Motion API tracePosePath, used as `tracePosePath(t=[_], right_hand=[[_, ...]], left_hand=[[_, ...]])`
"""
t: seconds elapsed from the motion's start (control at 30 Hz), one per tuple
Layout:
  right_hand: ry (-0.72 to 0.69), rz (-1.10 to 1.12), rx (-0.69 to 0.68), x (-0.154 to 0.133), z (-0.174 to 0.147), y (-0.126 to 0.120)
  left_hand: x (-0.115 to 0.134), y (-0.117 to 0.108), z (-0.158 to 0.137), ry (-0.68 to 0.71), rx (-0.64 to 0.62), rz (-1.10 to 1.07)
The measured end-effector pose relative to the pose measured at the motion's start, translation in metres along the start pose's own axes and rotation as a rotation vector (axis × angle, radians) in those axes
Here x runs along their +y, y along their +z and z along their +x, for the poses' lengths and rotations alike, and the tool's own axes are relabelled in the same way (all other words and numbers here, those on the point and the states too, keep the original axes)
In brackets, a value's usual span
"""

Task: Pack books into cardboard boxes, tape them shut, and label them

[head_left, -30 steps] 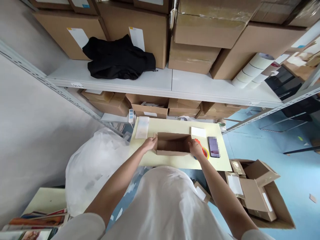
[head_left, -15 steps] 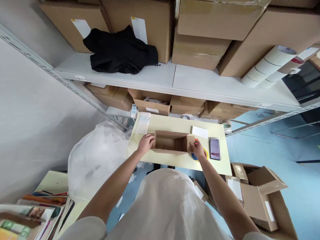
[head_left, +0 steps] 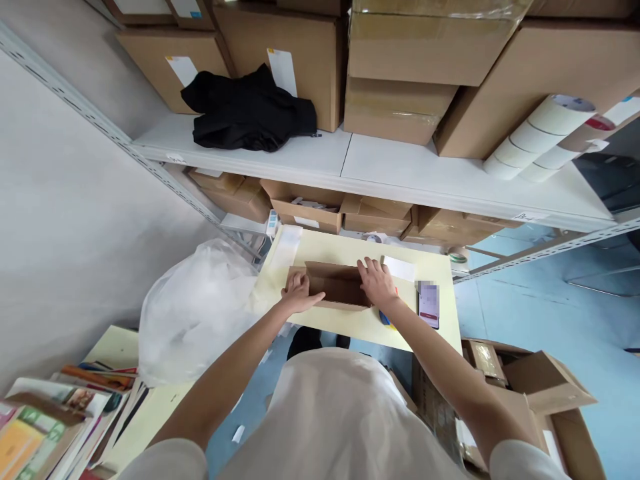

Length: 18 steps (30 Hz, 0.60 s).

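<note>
An open cardboard box (head_left: pixel 336 293), long and narrow, lies on the pale yellow table (head_left: pixel 333 325) in front of me. At its left end my left hand (head_left: pixel 299 295) has curled fingers at the end flap, and the thumb reaches along the front edge. My right hand (head_left: pixel 379 285) holds the right end, its fingers laid over the top and covering the flap there. The box's dark inside shows between my hands. Partly hidden under my right forearm is a blue and yellow tape roll (head_left: pixel 385 319).
A phone (head_left: pixel 429 305) and a white stack of paper or labels (head_left: pixel 399 267) lie to the right. Left of the table bulges a translucent plastic bag (head_left: pixel 195 313). A shelf (head_left: pixel 400 167) with boxes, black cloth (head_left: pixel 253 110) and tape rolls (head_left: pixel 543 137) spans the back. Open cartons (head_left: pixel 550 383) stand lower right.
Both hands have moved inward over the box's ends, the right one up and left. The right end flap, visible before, is now covered by my fingers. The camera view has shifted slightly.
</note>
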State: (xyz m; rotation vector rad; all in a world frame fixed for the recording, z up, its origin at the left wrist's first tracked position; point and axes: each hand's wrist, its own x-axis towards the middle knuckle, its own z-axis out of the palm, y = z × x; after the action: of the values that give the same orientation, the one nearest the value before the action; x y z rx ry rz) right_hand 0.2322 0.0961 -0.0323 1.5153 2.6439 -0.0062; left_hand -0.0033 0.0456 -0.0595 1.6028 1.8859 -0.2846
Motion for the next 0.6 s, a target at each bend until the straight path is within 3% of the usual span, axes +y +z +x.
tracePosePath(t=[0.13, 0.23, 0.6], right_hand=[[-0.006, 0.11, -0.212, -0.032, 0.039, -0.007], [0.041, 0.128, -0.265, -0.043, 0.059, -0.003], [0.065, 0.189, -0.392, -0.026, 0.087, 0.002]], left_hand=[[0.002, 0.007, -0.005, -0.017, 0.019, -0.009], [0.001, 0.01, -0.007, -0.019, 0.042, -0.038], [-0.005, 0.016, -0.021, 0.055, -0.001, -0.131]])
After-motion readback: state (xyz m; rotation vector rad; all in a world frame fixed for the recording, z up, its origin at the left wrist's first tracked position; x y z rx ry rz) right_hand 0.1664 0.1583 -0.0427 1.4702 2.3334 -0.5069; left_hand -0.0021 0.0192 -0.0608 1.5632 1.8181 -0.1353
